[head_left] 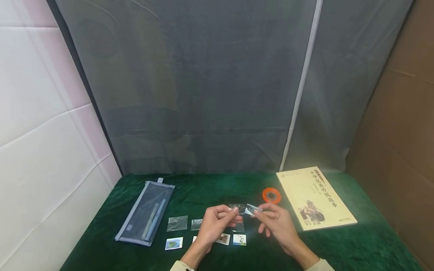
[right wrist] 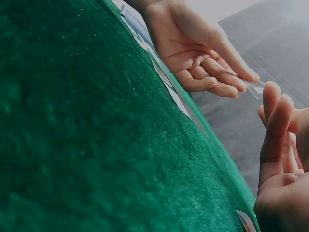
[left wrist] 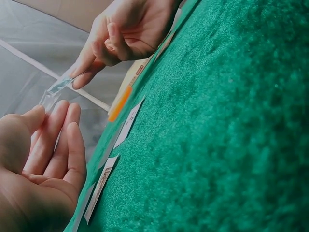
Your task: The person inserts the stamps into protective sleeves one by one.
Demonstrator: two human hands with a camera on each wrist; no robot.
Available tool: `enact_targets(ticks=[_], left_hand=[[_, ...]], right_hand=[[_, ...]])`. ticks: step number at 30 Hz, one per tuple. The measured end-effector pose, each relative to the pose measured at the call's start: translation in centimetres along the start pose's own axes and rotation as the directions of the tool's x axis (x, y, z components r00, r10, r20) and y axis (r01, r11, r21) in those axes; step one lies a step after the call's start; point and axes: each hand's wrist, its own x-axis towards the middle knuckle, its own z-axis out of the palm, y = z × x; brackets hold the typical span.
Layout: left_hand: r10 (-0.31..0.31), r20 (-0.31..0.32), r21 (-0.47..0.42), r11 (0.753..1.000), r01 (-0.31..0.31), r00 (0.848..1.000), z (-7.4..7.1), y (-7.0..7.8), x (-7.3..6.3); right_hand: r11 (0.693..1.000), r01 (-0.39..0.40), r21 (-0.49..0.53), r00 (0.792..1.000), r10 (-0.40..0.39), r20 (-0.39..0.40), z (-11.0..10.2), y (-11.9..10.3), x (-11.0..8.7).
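Observation:
Between thumb and fingers, my left hand (head_left: 217, 224) pinches a small clear plastic sleeve (head_left: 238, 208). My right hand (head_left: 276, 224) holds a small stamp-like picture card (head_left: 251, 209) by its edge, thumb on top. Card and sleeve meet end to end between the hands, above the table; in the left wrist view the bluish card (left wrist: 60, 86) overlaps the sleeve's (left wrist: 48, 100) edge. Below lie a panda card (head_left: 239, 240), a brown picture card (head_left: 223, 239) and a green-blue one (head_left: 174, 243). Another card is mostly hidden behind my left wrist.
More clear sleeves (head_left: 178, 223) lie in a row behind the cards. A mesh zip pouch (head_left: 139, 216) with pens is at the left. An orange tape roll (head_left: 271, 195) and a yellow book (head_left: 315, 199) lie at the right on the green cloth (head_left: 261, 258). A grey curtain (head_left: 210, 94) stands behind.

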Motion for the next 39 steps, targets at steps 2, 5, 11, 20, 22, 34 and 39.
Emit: enact_targets(ticks=[2,5,11,20,22,34,39], left_hand=[[0.001,0.000,-0.003,1.000,-0.001,1.000,-0.01,0.00,-0.04],[0.001,-0.001,-0.007,1.000,-0.001,1.000,-0.04,-0.05,-0.01],[-0.004,-0.010,0.003,1.000,0.004,1.000,-0.07,-0.06,0.02],[-0.012,-0.015,-0.015,1.000,0.011,1.000,0.13,0.05,-0.10],[-0.011,-0.016,-0.028,1.000,0.011,1.000,0.17,0.07,-0.13],[0.016,0.021,-0.034,0.999,-0.016,1.000,0.53,0.03,-0.24],[0.018,0.017,-0.045,0.999,-0.018,1.000,0.63,-0.02,-0.23]], right_hand=[[1.000,0.001,-0.001,1.000,-0.001,0.001,0.05,-0.02,-0.05],[1.000,0.011,-0.010,1.000,-0.011,-0.011,0.04,-0.09,-0.06],[1.000,0.015,-0.011,0.999,-0.015,-0.030,0.03,-0.24,-0.03],[1.000,0.001,-0.026,1.000,-0.001,0.006,0.32,-0.35,-0.27],[1.000,0.005,-0.030,1.000,-0.005,0.006,0.30,-0.35,-0.28],[1.000,-0.003,-0.022,1.000,0.003,0.016,0.35,-0.18,-0.25],[0.999,-0.001,-0.050,0.999,0.003,0.033,0.50,-0.34,-0.38]])
